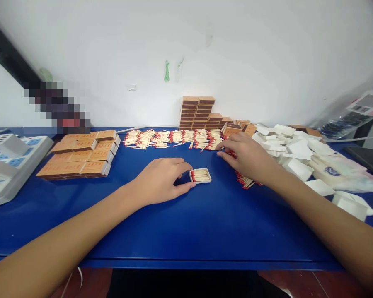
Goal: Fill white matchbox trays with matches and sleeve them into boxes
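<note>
A small white tray point(209, 179) filled with red-tipped matches lies on the blue table point(174, 231). My left hand point(163, 181) holds its left end between thumb and forefinger. My right hand point(247, 157) is farther right, its thumb and forefinger a little apart at the right end of the row of loose matches point(182, 137). Whether a match is between those fingertips is too small to tell. More loose matches point(247, 181) lie beneath and beside my right hand, partly hidden by it.
Orange matchboxes point(77, 155) are stacked at the left beside a power strip point(34, 165). Other matchboxes point(195, 114) stand against the wall. White empty trays point(298, 149) and a plastic packet point(345, 169) lie at the right.
</note>
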The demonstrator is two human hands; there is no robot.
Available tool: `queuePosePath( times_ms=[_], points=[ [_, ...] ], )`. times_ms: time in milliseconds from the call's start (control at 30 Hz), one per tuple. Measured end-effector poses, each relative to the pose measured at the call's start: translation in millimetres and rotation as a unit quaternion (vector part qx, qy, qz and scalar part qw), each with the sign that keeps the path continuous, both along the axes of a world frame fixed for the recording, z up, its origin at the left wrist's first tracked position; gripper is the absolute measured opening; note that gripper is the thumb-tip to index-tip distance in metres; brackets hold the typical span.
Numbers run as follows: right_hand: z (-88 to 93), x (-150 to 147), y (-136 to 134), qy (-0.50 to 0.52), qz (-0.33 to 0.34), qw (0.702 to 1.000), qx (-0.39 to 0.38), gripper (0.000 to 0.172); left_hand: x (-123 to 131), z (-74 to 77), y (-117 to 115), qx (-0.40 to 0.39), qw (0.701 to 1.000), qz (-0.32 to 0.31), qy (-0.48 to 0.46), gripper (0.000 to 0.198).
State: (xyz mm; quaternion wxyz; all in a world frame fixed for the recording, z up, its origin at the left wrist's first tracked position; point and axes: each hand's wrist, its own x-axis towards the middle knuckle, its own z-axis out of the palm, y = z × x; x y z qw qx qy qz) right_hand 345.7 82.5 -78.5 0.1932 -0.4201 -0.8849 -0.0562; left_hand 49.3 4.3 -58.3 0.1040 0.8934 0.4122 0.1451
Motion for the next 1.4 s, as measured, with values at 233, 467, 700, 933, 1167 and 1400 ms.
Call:
queuePosePath(
  times_ms=[233, 467, 700, 933, 1167, 1400],
  points=[
    [-0.9, -2, 1, -0.009, -0.009, 1.0, 0.003, 0.023, 1, 0.8, -1, -0.003, 1.0, 0.0, 0.002, 0.03],
    [-0.9, -4, 1, 0.003, -0.001, 1.0, -0.019, 0.019, 0, 1.3, -2, -0.003, 1.0, 0.0, 0.001, 0.029],
    [-3.3, -5, 7, 0.038, -0.01, 0.997, -0.066, 0.019, 2, 0.9, -1, -0.005, 1.0, 0.001, 0.003, 0.029],
    [-2.1, -8, 7, 0.013, -0.013, 0.997, -0.08, 0.021, 4, 0.5, -1, 0.005, 1.0, 0.001, -0.002, 0.029],
    [15.8, -25, -34, 0.089, 0.082, 0.985, -0.121, 0.02, 4, 0.2, 0, 0.002, 1.0, -0.002, -0.011, 0.027],
    [12.9, -40, -50, 0.073, 0.121, 0.981, -0.136, 0.019, 4, -1.6, 2, 0.001, 1.0, 0.0, -0.005, 0.026]
  ],
)
